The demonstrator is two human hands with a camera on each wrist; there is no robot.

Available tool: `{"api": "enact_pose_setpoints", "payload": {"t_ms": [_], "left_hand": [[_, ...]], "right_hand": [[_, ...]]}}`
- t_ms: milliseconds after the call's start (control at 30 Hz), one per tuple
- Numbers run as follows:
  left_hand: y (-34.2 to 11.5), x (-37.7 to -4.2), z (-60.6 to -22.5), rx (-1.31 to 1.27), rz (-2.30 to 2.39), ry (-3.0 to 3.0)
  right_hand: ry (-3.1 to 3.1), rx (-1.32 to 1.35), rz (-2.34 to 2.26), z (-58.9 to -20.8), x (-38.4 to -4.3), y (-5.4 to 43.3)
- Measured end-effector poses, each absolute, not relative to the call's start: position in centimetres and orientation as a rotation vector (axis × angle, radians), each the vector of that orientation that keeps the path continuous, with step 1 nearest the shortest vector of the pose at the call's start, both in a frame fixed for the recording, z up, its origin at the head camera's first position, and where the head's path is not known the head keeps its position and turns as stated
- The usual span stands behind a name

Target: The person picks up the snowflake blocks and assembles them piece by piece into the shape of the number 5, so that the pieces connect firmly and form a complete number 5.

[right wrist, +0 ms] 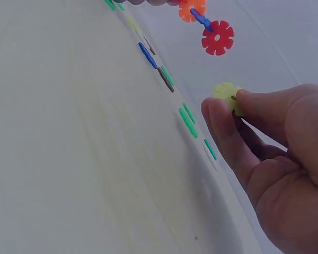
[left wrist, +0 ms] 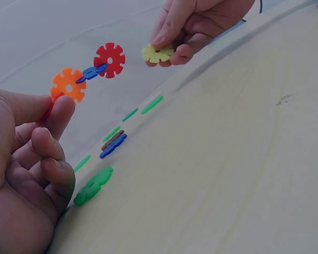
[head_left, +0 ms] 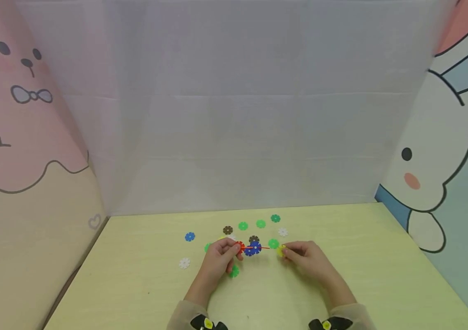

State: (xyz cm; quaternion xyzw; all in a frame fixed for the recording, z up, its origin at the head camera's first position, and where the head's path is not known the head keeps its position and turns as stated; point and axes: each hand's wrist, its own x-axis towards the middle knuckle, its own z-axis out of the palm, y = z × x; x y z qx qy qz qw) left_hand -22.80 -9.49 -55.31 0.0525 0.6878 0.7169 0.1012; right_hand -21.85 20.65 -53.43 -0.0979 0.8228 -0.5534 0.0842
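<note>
Currently pinching near end of linked disc chain (left wrist: pixel 91 72) between thumb and finger of left hand (head_left: pixel 220 256), with red disc (left wrist: pixel 117 59) at free end, towards other grip. Likewise pinching yellow disc (right wrist: pixel 221 91) by rim in right hand (head_left: pixel 309 260), beyond red disc, apart from it. Probably light, stiff, smooth plastic; best held by rims, notches left exposed. Likely apt to twist loose at joints.

No readable text, labels, brands or numbers; heart outline (head_left: pixel 95 222) on left-hand wall (head_left: pixel 23 238).
</note>
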Motion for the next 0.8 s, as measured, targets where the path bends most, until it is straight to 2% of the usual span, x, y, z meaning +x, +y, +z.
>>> {"api": "enact_pose_setpoints", "payload": {"t_ms": [800], "left_hand": [[-9.5,-22.9,-55.4,0.157,2.131,2.027]], "right_hand": [[2.396,-0.243,-1.867,-53.3,-21.9,18.3]]}}
